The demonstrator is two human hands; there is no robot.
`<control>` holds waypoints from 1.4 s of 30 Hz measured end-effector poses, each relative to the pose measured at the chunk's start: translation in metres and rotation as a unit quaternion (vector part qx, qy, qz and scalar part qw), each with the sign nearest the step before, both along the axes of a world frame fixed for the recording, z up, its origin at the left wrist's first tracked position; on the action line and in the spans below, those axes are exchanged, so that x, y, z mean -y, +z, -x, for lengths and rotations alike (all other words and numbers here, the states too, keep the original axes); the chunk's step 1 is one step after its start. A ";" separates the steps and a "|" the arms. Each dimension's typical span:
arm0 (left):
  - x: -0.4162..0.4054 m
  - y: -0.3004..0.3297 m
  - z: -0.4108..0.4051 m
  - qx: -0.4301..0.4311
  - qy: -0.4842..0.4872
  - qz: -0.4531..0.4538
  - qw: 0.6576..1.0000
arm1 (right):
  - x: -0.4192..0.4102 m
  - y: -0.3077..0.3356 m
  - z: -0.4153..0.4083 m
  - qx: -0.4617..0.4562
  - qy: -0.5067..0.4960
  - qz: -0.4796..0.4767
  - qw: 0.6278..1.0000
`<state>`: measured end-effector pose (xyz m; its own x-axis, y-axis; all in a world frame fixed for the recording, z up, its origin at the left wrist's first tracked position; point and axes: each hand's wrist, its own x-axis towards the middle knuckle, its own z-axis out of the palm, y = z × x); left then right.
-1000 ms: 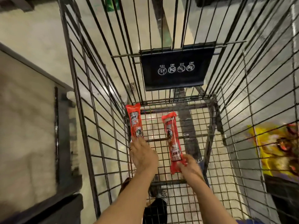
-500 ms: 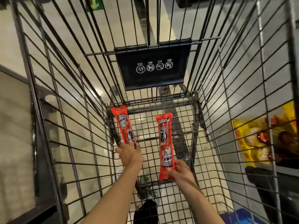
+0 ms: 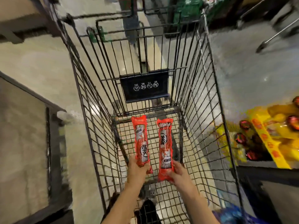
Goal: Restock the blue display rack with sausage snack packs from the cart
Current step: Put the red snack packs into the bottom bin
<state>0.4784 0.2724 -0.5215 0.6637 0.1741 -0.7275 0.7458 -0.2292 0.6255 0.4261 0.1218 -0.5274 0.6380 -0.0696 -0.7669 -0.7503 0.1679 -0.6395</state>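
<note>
both hands are inside the black wire shopping cart, and each one holds one pack by its near end. the left hand has its fingers curled around the bottom of the left red plastic sausage snack pack. the right hand grips the bottom of the right red plastic sausage snack pack — the thumb lies across the front of the wrapper. the two packs point away from the person, almost parallel, just beside each other but not touching. whether they rest on the wire floor of the cart or are a little above it, i cannot tell.

compared with half a second ago, the grips look the same, but the packs are now closer together and more straight; before, the left one leaned toward the left wall of the cart. the view is also different — the head looks more from above, so the whole far end of the cart and its handle now show, and the dark plastic child-seat flap with white round icons appears smaller and farther.

outside the cart, on the right, stands a yellow display with dark red round items, blurred. on the left is a dark-framed platform with a grey top.
</note>
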 end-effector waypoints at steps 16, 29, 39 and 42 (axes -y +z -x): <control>-0.128 0.205 0.140 0.080 -0.165 0.161 0.970 | -0.086 0.153 0.195 0.094 -0.202 -0.008 0.975; -0.136 0.247 0.290 0.104 -0.369 0.202 0.901 | -0.156 0.197 0.424 0.160 -0.362 -0.058 0.917; -0.041 0.254 0.516 0.035 -0.531 0.239 0.812 | -0.140 0.210 0.703 0.159 -0.525 -0.011 0.836; -0.017 0.259 0.583 0.029 -0.579 0.257 0.773 | -0.143 0.213 0.771 0.165 -0.603 -0.002 0.780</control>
